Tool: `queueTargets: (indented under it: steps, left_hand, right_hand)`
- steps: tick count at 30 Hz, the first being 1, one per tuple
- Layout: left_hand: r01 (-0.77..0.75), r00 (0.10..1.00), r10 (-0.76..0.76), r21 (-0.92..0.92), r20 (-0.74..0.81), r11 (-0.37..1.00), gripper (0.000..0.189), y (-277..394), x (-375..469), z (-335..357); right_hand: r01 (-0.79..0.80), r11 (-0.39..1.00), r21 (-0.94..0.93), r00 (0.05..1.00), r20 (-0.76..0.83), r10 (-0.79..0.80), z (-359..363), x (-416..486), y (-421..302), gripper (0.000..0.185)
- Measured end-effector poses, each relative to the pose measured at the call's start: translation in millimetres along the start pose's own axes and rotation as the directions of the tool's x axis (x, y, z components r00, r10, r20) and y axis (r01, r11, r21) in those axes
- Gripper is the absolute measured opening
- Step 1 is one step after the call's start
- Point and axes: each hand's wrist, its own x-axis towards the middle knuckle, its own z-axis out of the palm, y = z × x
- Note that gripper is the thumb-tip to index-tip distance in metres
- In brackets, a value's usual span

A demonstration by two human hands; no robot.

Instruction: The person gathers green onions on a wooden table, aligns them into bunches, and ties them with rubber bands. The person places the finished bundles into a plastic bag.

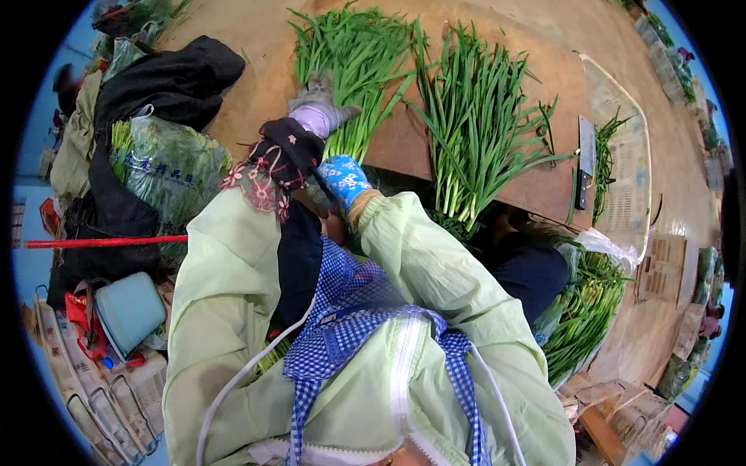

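Observation:
My left hand (323, 105), in a worn grey glove, lies on the left side of a bunch of long leafy green stalks (361, 52), thumb spread away from the fingers. The bunch rests on a brown board (402, 143). My right arm ends in a blue floral cuff (345, 179) just below the stalks' cut ends. My right hand (319, 195) is mostly hidden beyond this cuff, low beside the board's near edge; what it touches cannot be seen. A second, larger bunch (475, 122) lies to the right on the board, its pale stem ends towards me.
A cleaver (585, 160) with a black handle lies at the board's right edge, beside a pale plastic crate (626, 145) and loose greens. A bag of greens (175, 160) and dark cloth (169, 81) are at left. More greens (588, 314) fill a container at lower right.

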Motion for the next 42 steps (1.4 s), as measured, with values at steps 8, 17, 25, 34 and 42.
queueTargets:
  steps: [8,17,25,34,42]
  left_hand:
    - [-0.07,0.98,0.067,-0.011,-0.186,0.997,0.099,-41.8,32.3,62.8]
    - [-0.516,0.85,0.414,-0.359,-0.325,0.778,0.086,7.8,-32.5,10.1]
    - [0.314,0.925,0.012,-0.784,0.379,0.535,0.063,158.9,40.3,100.4]
    - [0.593,0.739,0.454,-0.8,0.498,-0.089,0.05,186.8,-28.9,75.2]
    - [-0.153,0.697,0.628,-0.927,-0.346,-0.342,0.055,207.2,-81.5,5.6]
  right_hand:
    - [-0.115,0.768,0.631,0.971,-0.091,0.22,-52.3,-88.8,-4.9,0.029]
    - [-0.346,0.532,0.773,0.442,-0.365,0.819,-114.3,-275.8,177.5,0.024]
    - [-0.413,0.472,0.779,0.49,-0.246,0.836,-116.0,-149.9,233.5,0.05]
    - [-0.01,0.226,0.974,0.782,-0.134,0.609,-104.1,-140.8,163.9,0.054]
    - [0.224,0.537,0.813,0.802,-0.467,0.373,-179.9,-184.4,113.5,0.07]
